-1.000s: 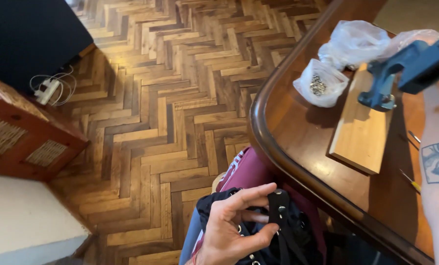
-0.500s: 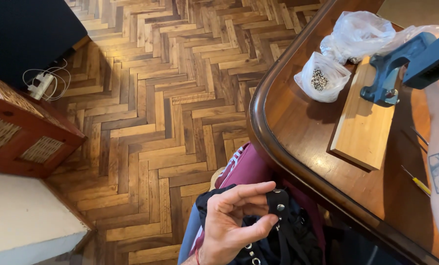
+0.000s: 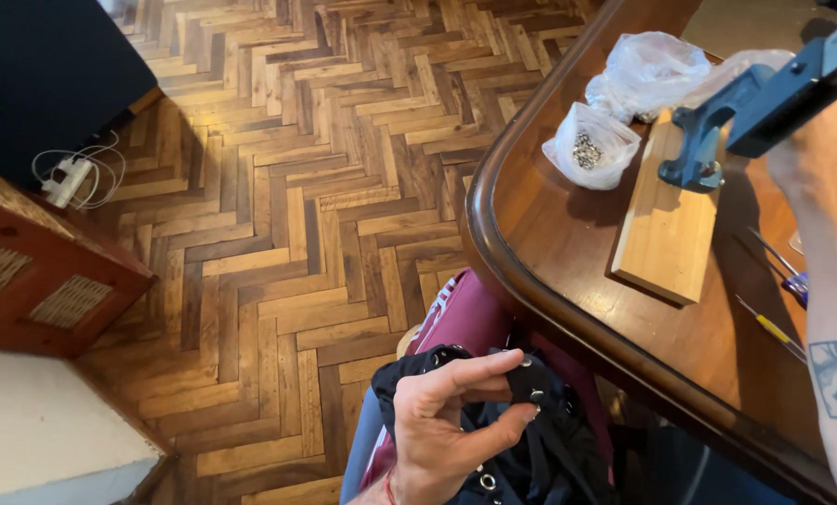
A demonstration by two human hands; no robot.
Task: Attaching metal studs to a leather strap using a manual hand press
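Note:
My left hand (image 3: 442, 425) is low in the middle, over my lap. Its thumb and forefinger pinch a fold of black fabric (image 3: 530, 449) studded with small metal eyelets. The fabric lies on a maroon garment (image 3: 470, 318). My right arm, with a tattoo near the elbow, runs up the right edge. My right hand (image 3: 811, 154) is at the lever of a blue hand press (image 3: 764, 103), which stands on a wooden board (image 3: 666, 224). The lever hides most of its fingers.
The board sits on a dark wooden table with a rounded rim (image 3: 530, 281). Clear plastic bags (image 3: 591, 145) of small metal parts lie at the far end. Thin hand tools (image 3: 773, 327) lie near my arm. Herringbone parquet, a white power strip (image 3: 68, 182) and a wooden cabinet (image 3: 35, 271) are to the left.
My left hand stays on the black fabric, and its fingers have shifted slightly around the fold. The right arm and press keep their place on the table.

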